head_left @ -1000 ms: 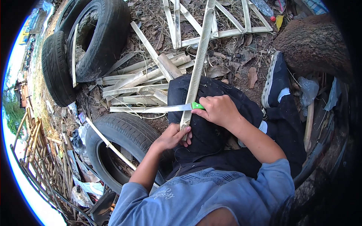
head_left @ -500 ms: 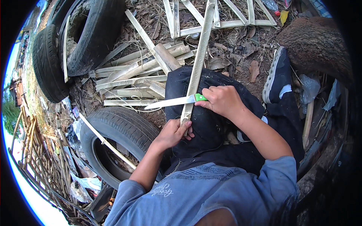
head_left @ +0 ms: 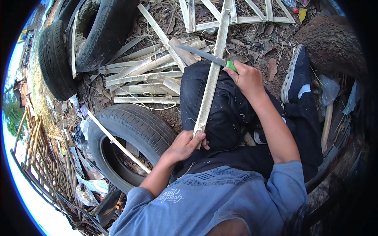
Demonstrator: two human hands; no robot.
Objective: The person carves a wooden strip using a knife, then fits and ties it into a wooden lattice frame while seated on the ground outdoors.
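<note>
A long split bamboo strip slants away from me across my dark-trousered knee, its pale side facing up. My left hand is closed around its near end, thumb on top. In my right hand is the green handle of a knife, fingers wrapped round it. The blade lies across the strip beyond my knee, pointing left, and touches or nearly touches it; the exact contact is not clear.
Split bamboo pieces lie heaped beyond my left knee. A tyre lies at my left with a thin strip across it; more tyres stand farther off. A rough trunk is at the far right. Bamboo poles are stacked far left.
My right hand has moved the knife away from me along the strip, from near my left hand to beyond the knee. The left hand keeps its hold on the near end.
</note>
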